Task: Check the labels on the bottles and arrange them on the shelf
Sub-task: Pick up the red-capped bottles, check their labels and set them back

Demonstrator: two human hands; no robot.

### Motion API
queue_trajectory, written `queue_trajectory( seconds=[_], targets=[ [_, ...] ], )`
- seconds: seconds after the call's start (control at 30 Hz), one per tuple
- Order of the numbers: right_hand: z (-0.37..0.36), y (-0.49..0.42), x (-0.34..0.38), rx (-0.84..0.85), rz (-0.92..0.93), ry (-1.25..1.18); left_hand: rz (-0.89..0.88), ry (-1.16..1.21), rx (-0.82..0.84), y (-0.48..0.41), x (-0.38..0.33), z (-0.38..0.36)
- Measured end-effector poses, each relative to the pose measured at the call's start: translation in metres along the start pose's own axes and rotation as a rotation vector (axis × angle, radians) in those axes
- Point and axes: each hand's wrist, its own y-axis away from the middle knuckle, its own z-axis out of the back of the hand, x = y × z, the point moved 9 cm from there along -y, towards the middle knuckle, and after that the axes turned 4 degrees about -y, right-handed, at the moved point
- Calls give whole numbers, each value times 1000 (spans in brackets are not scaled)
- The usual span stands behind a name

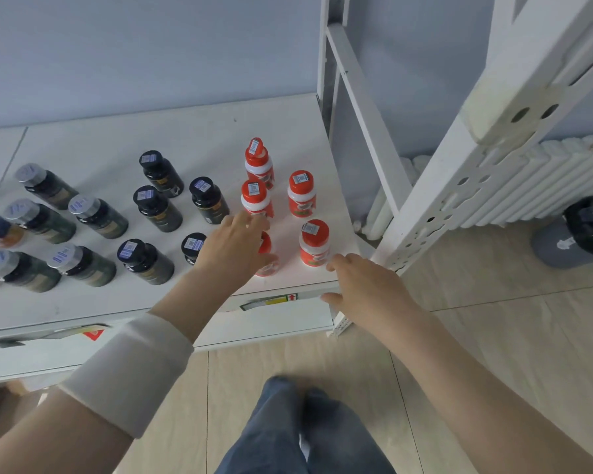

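Centre frame, on the white shelf (185,131), left hand (233,241) curls round the front red-capped bottle (267,266); right hand (367,289) hovers lower right, fingers loose, empty. Bottle probably light, stiff plastic, slick label: grip mid-body, upright.

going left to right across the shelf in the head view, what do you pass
silver-capped bottles → black-capped bottles → red-capped bottles → perforated white upright → white radiator

We've got red-capped bottles (314,242) upright at the right of the white shelf (117,304); black-capped dark bottles (158,208) mid-shelf; silver-capped bottles (96,217) left
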Motion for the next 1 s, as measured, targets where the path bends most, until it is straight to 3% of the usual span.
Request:
queue_trajectory(
  seconds=[0.1,0.2,0.3,0.4,0.6,0.73,0.8,0.9,1.0],
  targets=[
    [-2,1,1,-17,-45,-232,54,149,22,6,12,-3],
    [-5,-2,3,-68,-117,-598,97,483,-64,17,32,17],
    [-18,-6,23,13,-161,-1065,6,897,21,34,42,31],
    [-17,-6,54,80,-75,-1449,-141,1224,101,49,43,45],
    [1,-4,78,-140,138,-1444,-182,1287,45,51,64,49],
    [-9,-6,89,-55,33,-1584,-328,1339,17,56,68,57],
    [-6,-4,88,-128,38,-1534,-372,1344,42,58,67,55],
    [-2,-1,86,-193,78,-1440,-300,1379,95,57,69,44],
    [-11,-1,81,-131,-11,-1535,-306,1421,65,56,69,47]
  ],
)
